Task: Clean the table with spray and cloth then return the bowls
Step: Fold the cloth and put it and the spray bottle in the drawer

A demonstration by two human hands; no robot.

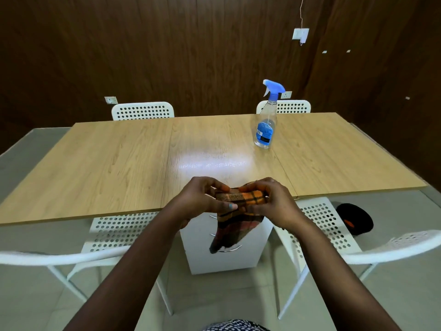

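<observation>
Both forearms are stretched forward from 6 o'clock, meeting just over the near edge of the worktop point(107, 168). An orange plaid cloth point(238, 211) is pinched between the left hand point(202, 201) and the right hand point(274, 201), each grip curled closed around its bunched top, while the rest hangs below. A spray bottle point(265, 125) is seen upright at 1 o'clock, well apart.

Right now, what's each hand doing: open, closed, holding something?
Left hand: closed, fingers gripping the left end of the plaid cloth.
Right hand: closed, fingers gripping the cloth's right end.
</observation>
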